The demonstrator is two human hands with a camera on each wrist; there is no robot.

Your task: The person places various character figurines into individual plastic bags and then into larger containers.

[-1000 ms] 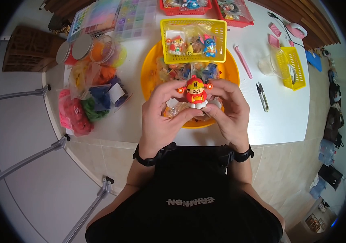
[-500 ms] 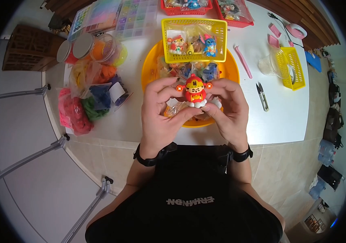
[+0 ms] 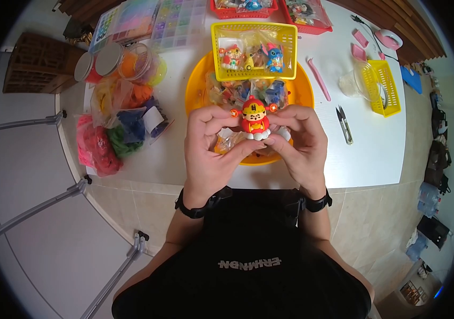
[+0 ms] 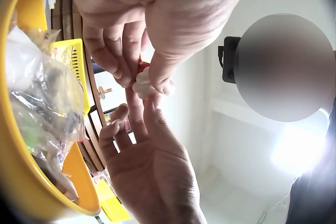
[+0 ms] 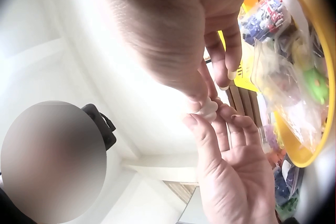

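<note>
A small red and yellow figurine stands upright between both hands in the head view, its front toward the head camera. It has a yellow-and-red hat with a round orange piece out to each side, and a white lobed base. My left hand pinches it from the left, thumb at the base. From the other side, my right hand pinches it likewise, fingertips close behind the right round piece. Both wrist views show the white base between the thumbs; the hands hide most of the rest.
Below the hands, an orange-yellow tub holds bagged pieces. A yellow basket with figurines overlaps its far side. Bags of coloured material and jars stand left. Thread snips, pink tweezers and a smaller yellow basket lie right.
The figurine has shifted very slightly left and up in the head view, with both hands keeping the same hold on it.
</note>
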